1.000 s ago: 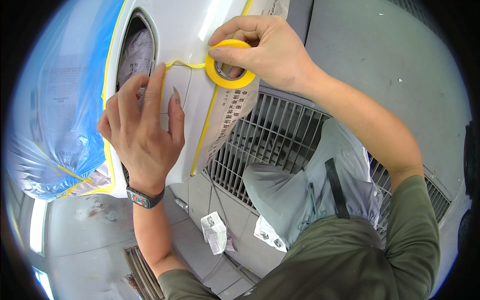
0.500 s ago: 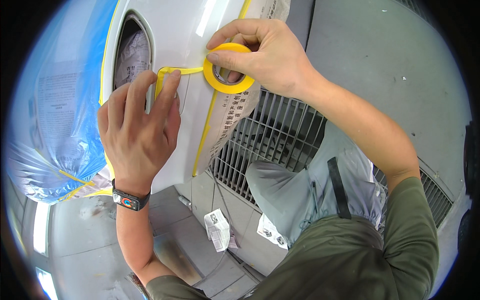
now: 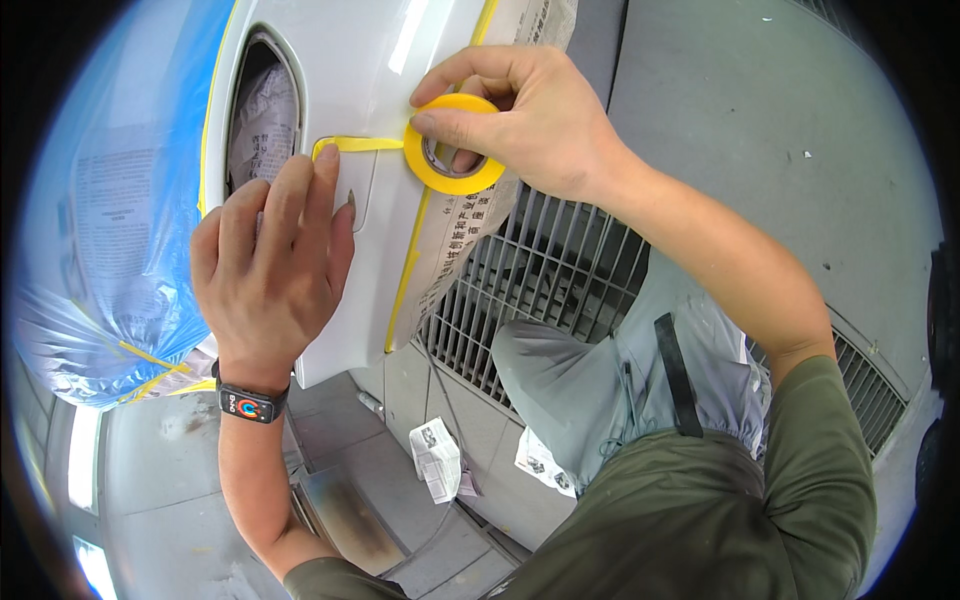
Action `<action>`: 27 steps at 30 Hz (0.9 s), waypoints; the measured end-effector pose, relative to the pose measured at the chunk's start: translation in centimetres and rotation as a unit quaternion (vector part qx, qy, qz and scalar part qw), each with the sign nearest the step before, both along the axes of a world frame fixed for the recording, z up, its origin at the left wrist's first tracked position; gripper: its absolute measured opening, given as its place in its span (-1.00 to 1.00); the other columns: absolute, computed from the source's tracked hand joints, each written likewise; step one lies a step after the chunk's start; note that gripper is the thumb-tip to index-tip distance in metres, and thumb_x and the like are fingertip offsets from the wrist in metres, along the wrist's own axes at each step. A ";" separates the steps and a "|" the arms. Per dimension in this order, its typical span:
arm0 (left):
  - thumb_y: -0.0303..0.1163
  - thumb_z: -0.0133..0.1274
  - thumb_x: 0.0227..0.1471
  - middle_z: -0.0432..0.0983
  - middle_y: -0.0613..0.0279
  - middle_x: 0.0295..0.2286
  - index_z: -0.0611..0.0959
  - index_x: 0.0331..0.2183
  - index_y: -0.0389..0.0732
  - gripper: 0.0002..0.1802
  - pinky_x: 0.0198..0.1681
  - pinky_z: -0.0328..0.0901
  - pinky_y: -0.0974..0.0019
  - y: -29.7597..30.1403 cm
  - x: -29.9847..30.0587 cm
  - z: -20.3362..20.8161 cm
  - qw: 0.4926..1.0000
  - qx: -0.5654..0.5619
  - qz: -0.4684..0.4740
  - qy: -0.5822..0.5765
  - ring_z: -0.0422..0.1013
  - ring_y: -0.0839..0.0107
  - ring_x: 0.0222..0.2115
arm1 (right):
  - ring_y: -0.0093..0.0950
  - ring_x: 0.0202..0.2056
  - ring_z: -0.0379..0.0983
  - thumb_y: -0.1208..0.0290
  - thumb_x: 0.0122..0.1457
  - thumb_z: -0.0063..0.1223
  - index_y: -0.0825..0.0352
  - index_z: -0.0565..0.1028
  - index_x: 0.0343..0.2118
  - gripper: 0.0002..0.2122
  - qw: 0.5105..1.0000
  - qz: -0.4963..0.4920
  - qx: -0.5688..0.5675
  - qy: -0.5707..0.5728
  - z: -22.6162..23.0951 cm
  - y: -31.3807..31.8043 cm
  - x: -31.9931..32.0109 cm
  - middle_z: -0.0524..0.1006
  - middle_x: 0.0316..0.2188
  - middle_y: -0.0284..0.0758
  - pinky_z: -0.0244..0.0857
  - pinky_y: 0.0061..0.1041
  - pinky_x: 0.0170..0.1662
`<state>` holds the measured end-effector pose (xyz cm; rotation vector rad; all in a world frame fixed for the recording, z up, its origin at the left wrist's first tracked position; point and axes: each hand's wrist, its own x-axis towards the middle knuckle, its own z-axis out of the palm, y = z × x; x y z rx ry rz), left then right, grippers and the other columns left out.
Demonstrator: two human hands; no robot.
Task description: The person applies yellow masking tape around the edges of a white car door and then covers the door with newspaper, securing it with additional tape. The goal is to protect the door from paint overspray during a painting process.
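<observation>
My right hand (image 3: pixel 530 120) grips a roll of yellow masking tape (image 3: pixel 412 160) by its ring, thumb on the near face and fingers through the core. From the roll a narrow tape strip (image 3: pixel 370 144) runs left along a seam on a white car body panel (image 3: pixel 345 95). At the strip's left end, a fingertip of my left hand (image 3: pixel 268 270) presses the tape against the panel. The other left fingers are spread and hold nothing. Part of the panel below the strip is hidden by this hand.
Blue plastic film (image 3: pixel 120 200) covers the left side. Newsprint (image 3: pixel 265 135) fills the oval opening, and a printed paper sheet (image 3: pixel 460 230) is taped along the panel's right edge. A floor grate (image 3: pixel 540 270), a cable and crumpled paper (image 3: pixel 436 458) lie below.
My left hand has shifted slightly left and down, its fingertip now at the strip's left corner. The tape roll in my right hand has dropped a little.
</observation>
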<state>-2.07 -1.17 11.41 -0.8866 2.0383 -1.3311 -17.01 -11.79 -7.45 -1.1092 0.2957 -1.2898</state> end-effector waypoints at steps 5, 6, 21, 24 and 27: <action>-0.22 0.24 0.11 0.54 0.51 -0.09 0.70 0.10 -0.03 -0.51 -0.05 0.27 0.28 0.4 0.6 -0.2 1.000 0.010 0.008 0.022 0.43 0.46 -0.15 | -0.65 -0.37 0.61 0.42 0.25 0.31 0.41 0.67 -0.14 -0.80 0.999 -0.037 -0.028 0.014 0.3 0.0 -0.8 0.68 -0.39 -0.35 0.51 -0.63 -0.24; -0.22 0.24 0.11 0.54 0.51 -0.09 0.70 0.10 -0.04 -0.50 -0.05 0.27 0.28 0.5 0.8 -0.3 1.000 0.007 0.007 0.027 0.43 0.45 -0.15 | -0.65 -0.35 0.61 0.42 0.25 0.32 0.40 0.67 -0.14 -0.80 0.997 -0.065 -0.041 0.030 0.5 0.0 -1.0 0.68 -0.38 -0.36 0.51 -0.63 -0.21; -0.19 0.27 0.10 0.50 0.34 -0.02 0.61 0.20 -0.10 -0.37 0.03 0.25 0.20 1.5 0.5 -2.0 0.994 -0.013 0.064 0.084 0.42 0.33 -0.07 | -0.59 -0.30 0.62 0.52 0.18 0.30 0.41 0.68 -0.21 -0.86 0.949 -0.156 -0.273 -0.038 2.2 -2.1 -3.4 0.71 -0.34 -0.27 0.45 -0.60 -0.19; -0.19 0.26 0.10 0.49 0.34 -0.01 0.60 0.22 -0.09 -0.36 0.04 0.25 0.20 1.5 0.5 -2.1 0.994 -0.020 0.074 0.079 0.41 0.33 -0.06 | -0.59 -0.31 0.61 0.51 0.19 0.30 0.41 0.69 -0.21 -0.86 0.959 -0.135 -0.235 -0.083 2.4 -2.6 -2.9 0.71 -0.35 -0.27 0.45 -0.60 -0.21; -0.19 0.24 0.12 0.49 0.36 -0.02 0.61 0.19 -0.08 -0.39 0.03 0.25 0.21 1.3 0.3 -2.0 0.995 -0.026 0.063 0.072 0.42 0.36 -0.08 | -0.60 -0.33 0.60 0.49 0.20 0.30 0.41 0.69 -0.19 -0.85 0.974 -0.124 -0.182 -0.052 1.8 -2.7 -2.7 0.71 -0.36 -0.26 0.45 -0.61 -0.23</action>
